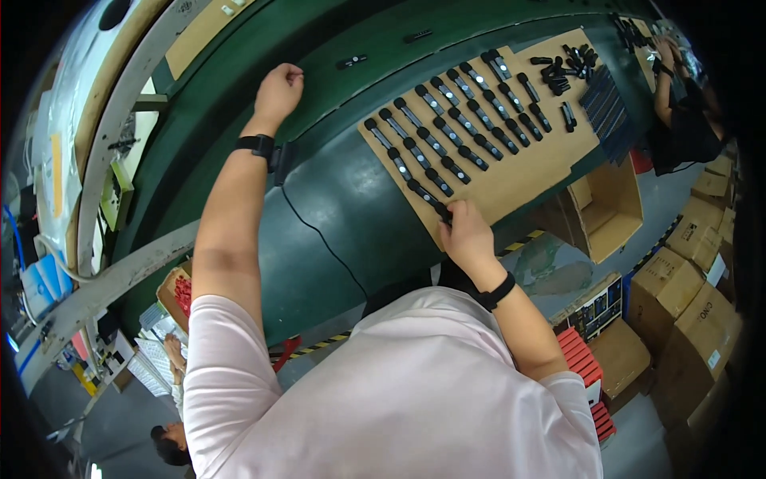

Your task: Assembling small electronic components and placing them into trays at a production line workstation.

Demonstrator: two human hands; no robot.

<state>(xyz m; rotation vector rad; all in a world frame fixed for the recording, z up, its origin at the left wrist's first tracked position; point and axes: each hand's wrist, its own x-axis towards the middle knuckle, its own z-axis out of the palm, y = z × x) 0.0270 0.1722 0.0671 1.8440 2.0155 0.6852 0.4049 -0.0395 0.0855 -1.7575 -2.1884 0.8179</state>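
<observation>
1. Microphones (452, 134), small, black and grey with rounded dark heads, lie in slanting rows on a flat cardboard sheet (515, 177), right of centre on the green worktable (335, 191).
2. The right hand (471, 238) is at the near left edge of that sheet, thumb and fingertips clamped on the near end of a microphone that lies with its head pointing far and left.
3. The left hand (279, 93) hangs well apart from the rows, at the far left, above a dark green strip; its fingers are curled together, and I cannot tell whether anything is inside them.
4. On that strip, to the right of the left hand, lies a lone microphone (351, 61), with a slim dark piece (417, 36) farther off.
5. Both wrists wear black bands; a thin black cable (321, 234) runs from beside the left one toward the near edge.
6. At the far right of the sheet are a jumbled pile of black pieces (582, 61) and dark blue strips (608, 116) side by side.
</observation>
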